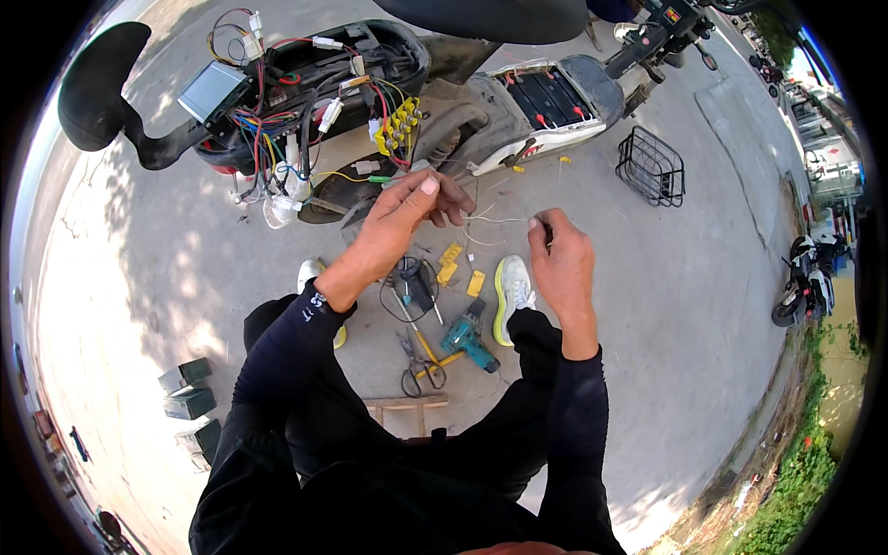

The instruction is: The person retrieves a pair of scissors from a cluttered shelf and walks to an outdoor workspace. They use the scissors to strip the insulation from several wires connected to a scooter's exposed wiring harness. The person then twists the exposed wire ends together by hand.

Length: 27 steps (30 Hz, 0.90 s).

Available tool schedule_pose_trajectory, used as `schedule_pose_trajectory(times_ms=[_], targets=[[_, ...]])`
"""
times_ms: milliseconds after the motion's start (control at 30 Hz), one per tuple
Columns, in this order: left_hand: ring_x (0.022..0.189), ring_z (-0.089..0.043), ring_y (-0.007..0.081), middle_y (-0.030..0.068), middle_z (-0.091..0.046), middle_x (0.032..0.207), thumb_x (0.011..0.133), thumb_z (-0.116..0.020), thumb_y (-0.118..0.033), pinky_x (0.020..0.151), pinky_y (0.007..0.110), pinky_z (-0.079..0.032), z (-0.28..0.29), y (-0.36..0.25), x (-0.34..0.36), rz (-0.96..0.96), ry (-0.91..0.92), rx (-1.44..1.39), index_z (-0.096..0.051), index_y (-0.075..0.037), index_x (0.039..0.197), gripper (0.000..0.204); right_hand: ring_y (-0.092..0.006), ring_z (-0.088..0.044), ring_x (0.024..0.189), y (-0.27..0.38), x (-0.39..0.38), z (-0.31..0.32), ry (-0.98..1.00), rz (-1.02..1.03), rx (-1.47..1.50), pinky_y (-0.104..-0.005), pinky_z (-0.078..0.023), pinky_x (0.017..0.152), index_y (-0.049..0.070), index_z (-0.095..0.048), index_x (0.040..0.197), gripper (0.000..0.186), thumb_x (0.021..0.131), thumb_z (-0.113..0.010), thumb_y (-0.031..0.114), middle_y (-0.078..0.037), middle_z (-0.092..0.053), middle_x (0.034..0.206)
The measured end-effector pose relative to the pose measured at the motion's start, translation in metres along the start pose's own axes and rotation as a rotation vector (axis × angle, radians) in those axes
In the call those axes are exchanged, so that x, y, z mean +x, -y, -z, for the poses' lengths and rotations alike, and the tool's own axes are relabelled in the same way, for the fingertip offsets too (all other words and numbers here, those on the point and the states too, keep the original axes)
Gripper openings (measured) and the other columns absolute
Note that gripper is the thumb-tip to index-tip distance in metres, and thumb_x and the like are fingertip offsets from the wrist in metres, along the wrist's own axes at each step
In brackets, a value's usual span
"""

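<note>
My left hand [407,211] is closed in a pinch on a bundle of thin pale wires [486,219], whose loose ends fan out to the right. Just beyond those ends is my right hand [566,261], its fingers curled and thumb against the forefinger. One strand reaches close to its fingertips; whether they grip it I cannot make out. Above my left hand, a partly dismantled electric scooter [462,129] shows tangled coloured wiring, a silver controller box [215,90] and a yellow terminal block [398,128]. A green connector [379,179] on a yellow wire lies close to that hand.
Black batteries [546,97] sit in the scooter's floorboard. Between my feet lie a teal cordless drill [472,342], scissors [422,366], a black corded tool [415,285] and yellow pieces [450,265]. A wire basket [650,168] stands right; dark blocks [190,403] lie left.
</note>
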<state>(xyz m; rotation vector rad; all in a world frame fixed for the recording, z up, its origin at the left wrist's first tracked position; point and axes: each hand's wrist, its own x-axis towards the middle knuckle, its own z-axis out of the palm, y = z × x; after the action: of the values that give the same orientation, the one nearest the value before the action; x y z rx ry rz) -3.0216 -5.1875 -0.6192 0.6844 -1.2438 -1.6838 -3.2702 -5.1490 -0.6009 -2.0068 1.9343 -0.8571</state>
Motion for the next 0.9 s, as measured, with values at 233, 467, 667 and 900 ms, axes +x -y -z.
schedule_pose_trajectory(times_ms=[233, 467, 667, 900], targets=[[0.083, -0.053, 0.0128, 0.0075, -0.065, 0.113, 0.093, -0.060, -0.009, 0.072, 0.028, -0.044, -0.015, -0.006, -0.010, -0.150, -0.083, 0.588, -0.061, -0.004, 0.112, 0.020, -0.0178, -0.068, 0.065, -0.010, 0.000, -0.001, 0.011, -0.039, 0.164, -0.0311, -0.053, 0.063, -0.003, -0.063, 0.098, 0.014, 0.099, -0.061, 0.011, -0.012, -0.069, 0.074], [0.053, -0.043, 0.0115, 0.0052, -0.065, 0.115, 0.077, -0.087, -0.017, 0.050, 0.025, -0.038, -0.047, 0.013, -0.009, -0.386, -0.117, 0.885, -0.065, -0.007, 0.115, 0.045, -0.0175, -0.068, 0.066, -0.004, -0.003, 0.003, 0.034, -0.018, 0.174, -0.0304, -0.053, 0.063, -0.003, -0.063, 0.097, 0.014, 0.099, -0.061, 0.011, -0.013, -0.069, 0.074], [0.050, -0.048, 0.0100, 0.0032, -0.067, 0.082, 0.085, -0.080, -0.013, 0.048, 0.026, -0.038, -0.055, 0.029, -0.002, -0.434, -0.162, 0.840, -0.066, -0.004, 0.109, 0.029, -0.0184, -0.069, 0.066, -0.003, -0.001, 0.003, 0.000, -0.040, 0.218, -0.0306, -0.053, 0.064, -0.003, -0.063, 0.096, 0.014, 0.099, -0.062, 0.010, -0.013, -0.069, 0.073], [0.056, -0.049, 0.0039, 0.0001, -0.059, 0.068, 0.094, -0.071, -0.011, 0.050, 0.024, -0.037, -0.058, 0.023, -0.007, -0.161, -0.220, 0.604, -0.066, -0.001, 0.102, 0.014, -0.0347, -0.067, 0.095, 0.000, -0.005, 0.011, -0.108, 0.020, 0.100, -0.0398, -0.054, 0.079, 0.001, -0.065, 0.111, 0.019, 0.091, -0.064, 0.004, -0.019, -0.067, 0.113]])
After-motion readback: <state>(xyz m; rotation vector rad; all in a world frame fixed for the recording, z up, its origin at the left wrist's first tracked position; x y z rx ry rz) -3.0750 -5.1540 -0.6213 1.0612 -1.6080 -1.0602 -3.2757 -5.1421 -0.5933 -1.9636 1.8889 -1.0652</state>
